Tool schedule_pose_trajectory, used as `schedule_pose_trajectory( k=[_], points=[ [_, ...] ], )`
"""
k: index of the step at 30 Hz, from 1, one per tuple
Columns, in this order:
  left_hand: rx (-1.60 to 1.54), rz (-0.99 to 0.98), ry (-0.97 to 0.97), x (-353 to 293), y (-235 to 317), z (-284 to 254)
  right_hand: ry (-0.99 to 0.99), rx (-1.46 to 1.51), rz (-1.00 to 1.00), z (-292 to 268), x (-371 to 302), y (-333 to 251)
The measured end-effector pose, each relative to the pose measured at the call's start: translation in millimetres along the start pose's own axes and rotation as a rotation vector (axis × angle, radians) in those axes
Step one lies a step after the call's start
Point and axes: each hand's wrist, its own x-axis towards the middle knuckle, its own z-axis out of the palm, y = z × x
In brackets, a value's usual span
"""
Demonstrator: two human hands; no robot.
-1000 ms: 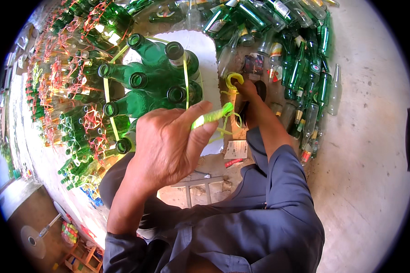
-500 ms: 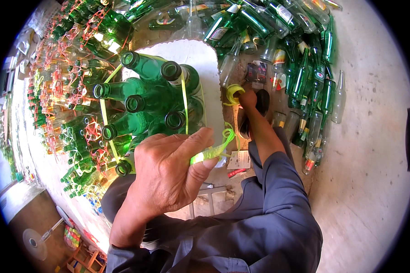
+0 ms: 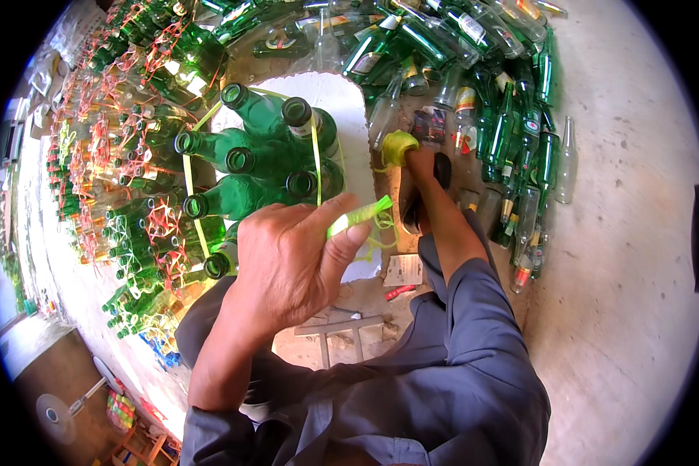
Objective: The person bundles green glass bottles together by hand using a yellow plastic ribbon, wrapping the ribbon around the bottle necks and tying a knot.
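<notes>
My left hand [image 3: 279,264] is closed around the end of a yellow-green plastic strap [image 3: 361,217], pinched between thumb and fingers, with thin loose loops hanging below it. Just beyond it stands a cluster of green glass bottles [image 3: 245,190], mouths toward me. A yellow-green band [image 3: 190,182] runs around the cluster, and another stretch of it crosses between the bottles. Farther right, my right hand [image 3: 419,161] grips a roll of the same strap [image 3: 398,146]; its fingers are partly hidden. The bottles stand on a white board [image 3: 353,109], and the left hand covers the nearest ones.
Bottles tied with red and yellow string [image 3: 144,147] crowd the left side. Loose green and clear bottles [image 3: 512,132] lie in a heap at the far right. A metal frame [image 3: 340,328] and a small card [image 3: 404,270] are near my legs; a fan [image 3: 54,412] is at lower left.
The roll in my right hand has turned and shifted slightly away from me. The bottle cluster appears a little farther right, and the strap end in my left hand now points up and right.
</notes>
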Motion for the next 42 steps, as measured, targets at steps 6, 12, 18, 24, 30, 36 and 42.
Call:
schedule_pose_trajectory(
  k=[6,12,18,24,30,36,42],
  points=[
    [0.003,-0.036,0.042,-4,2,2,-0.094,0.523,0.28,-38,-9,-39],
    [0.001,-0.09,-0.008,-2,8,1,-0.189,1.01,0.332,-93,1,-78],
    [0.05,-0.125,0.004,-2,2,7,-0.114,0.318,-0.005,-138,-34,-126],
    [0.008,-0.09,0.0,-1,-3,8,0.011,-0.263,-0.315,-153,-79,-146],
    [0.074,-0.066,-0.044,-3,-3,8,0.012,-0.222,-0.383,-162,-128,-192],
    [-0.052,-0.041,-0.031,-3,-3,12,0.083,-0.125,-0.322,-167,-143,-207],
    [-0.355,0.001,0.02,-3,-3,9,0.193,0.214,-0.103,-179,-116,-183]
  ],
)
